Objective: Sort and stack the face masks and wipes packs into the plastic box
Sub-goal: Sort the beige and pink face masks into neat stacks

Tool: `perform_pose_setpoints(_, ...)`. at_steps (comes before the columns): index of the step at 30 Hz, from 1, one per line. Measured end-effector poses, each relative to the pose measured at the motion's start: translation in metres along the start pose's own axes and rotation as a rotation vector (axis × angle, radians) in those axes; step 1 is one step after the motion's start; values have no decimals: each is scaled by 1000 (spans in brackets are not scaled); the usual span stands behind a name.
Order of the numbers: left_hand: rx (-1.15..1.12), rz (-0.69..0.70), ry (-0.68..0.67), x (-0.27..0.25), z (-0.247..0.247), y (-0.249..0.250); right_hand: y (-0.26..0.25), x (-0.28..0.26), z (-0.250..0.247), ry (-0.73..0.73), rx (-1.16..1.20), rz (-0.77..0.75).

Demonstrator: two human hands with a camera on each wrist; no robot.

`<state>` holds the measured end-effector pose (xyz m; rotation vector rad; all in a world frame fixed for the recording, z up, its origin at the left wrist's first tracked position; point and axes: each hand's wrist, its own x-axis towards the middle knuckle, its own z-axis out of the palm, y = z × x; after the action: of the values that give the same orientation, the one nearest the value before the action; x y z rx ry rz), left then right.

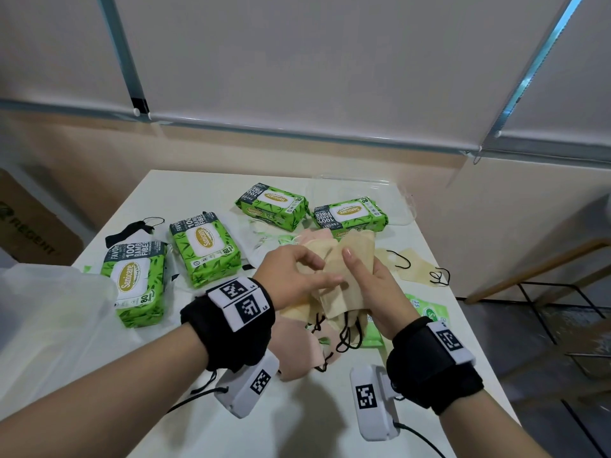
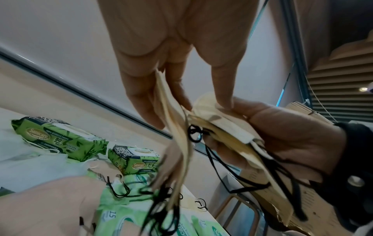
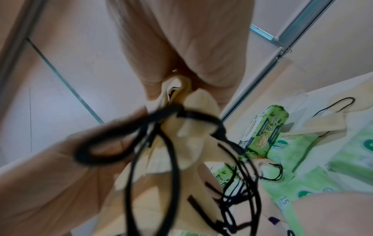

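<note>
Both hands hold one bunch of beige face masks [image 1: 355,251] with black ear loops [image 1: 347,335] above the middle of the white table [image 1: 297,424]. My left hand [image 1: 325,271] pinches a few masks [image 2: 173,127] at their edge. My right hand [image 1: 360,276] grips the rest of the stack [image 2: 228,126] from below, index finger laid on top. Loops dangle close to the lens in the right wrist view [image 3: 157,143]. Several green wipes packs [image 1: 205,249] [image 1: 139,282] [image 1: 272,204] [image 1: 350,214] lie on the far half of the table. A translucent plastic box [image 1: 49,309] stands at the left.
Loose masks lie around: a beige one [image 1: 420,269] at the right, a pink one [image 1: 297,345] under my hands, a black one [image 1: 132,231] at the far left. Small pale green wipes packs [image 1: 429,309] sit by the right edge. A clear plastic container [image 1: 363,186] stands at the back.
</note>
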<state>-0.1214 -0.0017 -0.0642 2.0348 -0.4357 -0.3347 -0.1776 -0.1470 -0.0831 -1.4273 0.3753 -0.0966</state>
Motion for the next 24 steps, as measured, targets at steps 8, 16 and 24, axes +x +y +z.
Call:
perform_pose_setpoints(8,47,-9,-6,4,1,-2,-4,2,-4,-126,23,37)
perform_pose_setpoints(16,-287,-169,2,12,-14,-5,-7,-3,-21,-167,46,51)
perform_pose_setpoints(24,-412,-187,68,13,-26,-4,-4,-5,-32,-125,27,32)
